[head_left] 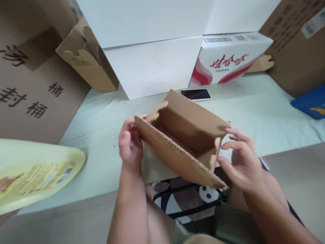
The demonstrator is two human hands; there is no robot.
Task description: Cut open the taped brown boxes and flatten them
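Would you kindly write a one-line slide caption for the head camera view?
Left hand and right hand at opposite ends of an open cardboard box, a phone lying just beyond.

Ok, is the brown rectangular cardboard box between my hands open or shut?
Open: the brown rectangular cardboard box shows its inner walls through the top opening.

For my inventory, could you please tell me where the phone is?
In the head view, the phone lies right of centre, just beyond the held cardboard box.

Pale green cloth [259,115] bearing phone [195,94], white box [154,67], red-printed carton [228,67], upright brown box [90,77]
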